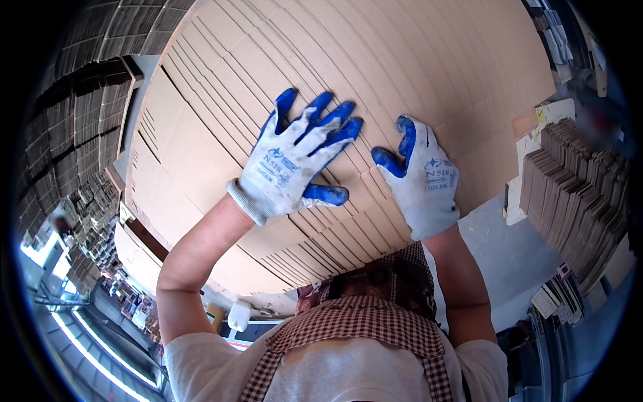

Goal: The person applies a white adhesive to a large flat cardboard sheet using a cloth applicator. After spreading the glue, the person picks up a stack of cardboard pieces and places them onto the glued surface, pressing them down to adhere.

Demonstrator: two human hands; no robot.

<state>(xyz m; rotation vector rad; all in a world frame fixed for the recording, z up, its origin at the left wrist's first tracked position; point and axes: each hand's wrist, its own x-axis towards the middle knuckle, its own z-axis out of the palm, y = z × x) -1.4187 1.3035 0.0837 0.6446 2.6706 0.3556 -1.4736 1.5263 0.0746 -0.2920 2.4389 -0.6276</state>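
Overlapping sheets of brown cardboard (462, 74) spread in front of me, their edges fanned out in long parallel steps. My left hand (295, 154), in a white work glove with blue coated fingers, lies on the sheets with its fingers spread and thumb pointing right. To its right, my right hand (422, 171) wears a matching glove. Its fingers are curled, and the thumb and a fingertip rest on or just over the cardboard, a small gap between them. Nothing shows in that gap; the other fingers of this hand are hidden beneath it.
Tall stacks of bundled cardboard (87, 114) rise at the far left. At the right stands another pile of folded cardboard (569, 194), close to the sheets' edge. A white plastic jug (239, 315) sits below the near edge, left of my checked apron (362, 321).
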